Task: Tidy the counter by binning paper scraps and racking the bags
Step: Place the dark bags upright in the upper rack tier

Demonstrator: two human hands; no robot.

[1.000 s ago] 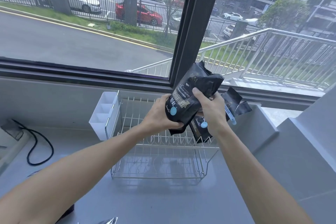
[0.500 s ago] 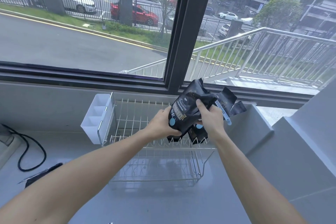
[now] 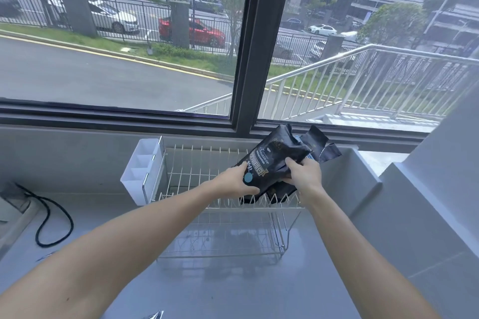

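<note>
The black bags are held over the right end of the wire rack, tilted, with their bottom edges down among the rack's prongs. The left hand grips the front bag low on its left side. The right hand grips the bags from the right. The rack stands on the grey desk, with a white cup on its left end.

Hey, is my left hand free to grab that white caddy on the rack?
Probably not yet: the left hand is holding the black bags. The white caddy sits unobstructed, left of the rack.
</note>
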